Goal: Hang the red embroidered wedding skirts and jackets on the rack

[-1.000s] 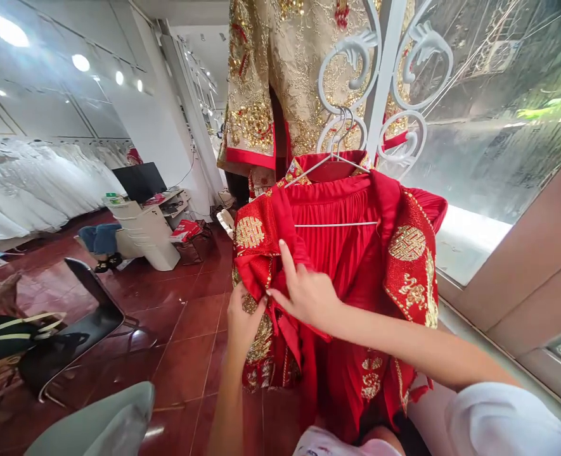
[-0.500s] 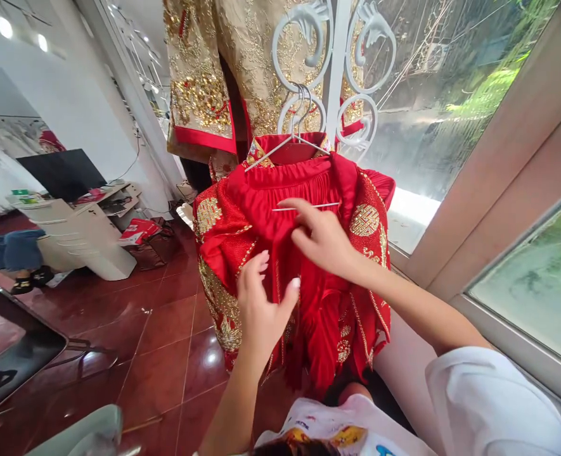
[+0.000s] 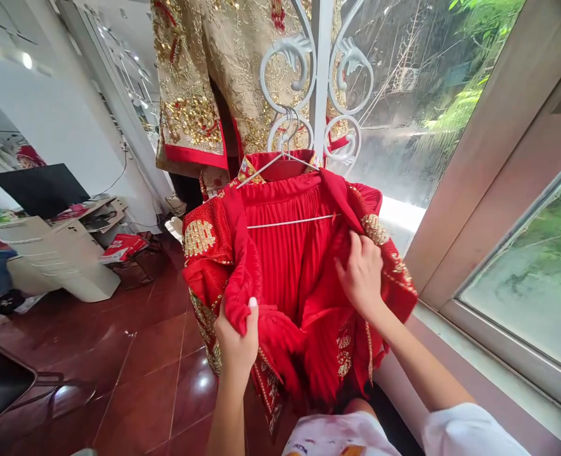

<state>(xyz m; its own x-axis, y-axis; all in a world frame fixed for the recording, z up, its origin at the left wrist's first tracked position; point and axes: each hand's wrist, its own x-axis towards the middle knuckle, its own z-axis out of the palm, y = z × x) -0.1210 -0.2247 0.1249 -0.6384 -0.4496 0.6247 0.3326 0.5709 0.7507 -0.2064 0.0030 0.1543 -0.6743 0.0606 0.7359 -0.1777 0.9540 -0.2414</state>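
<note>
A red pleated skirt [image 3: 280,263] hangs by its waistband from a white wire hanger [image 3: 292,222], within a red jacket [image 3: 216,221] embroidered in gold. My left hand [image 3: 236,335] is closed around the gathered left edge of the skirt, with the thumb on top. On the other side, my right hand [image 3: 363,275] curls its fingers over the skirt's right edge, close to the jacket's gold motif. Between my hands the pleats are spread apart. Some fingertips are hidden in the cloth.
White scrollwork ironwork [image 3: 322,88] carries the hangers. Behind it hangs a gold beaded garment [image 3: 242,69] with red trim. A framed window [image 3: 451,253] stands at right. At left are a desk [image 3: 66,253] with a monitor, a black chair [image 3: 4,386] and part of a seated person.
My hands have moved apart, left hand taking the skirt's left edge and right hand going right onto its other edge. The front of the skirt has opened, exposing the pleats and hanger bar.
</note>
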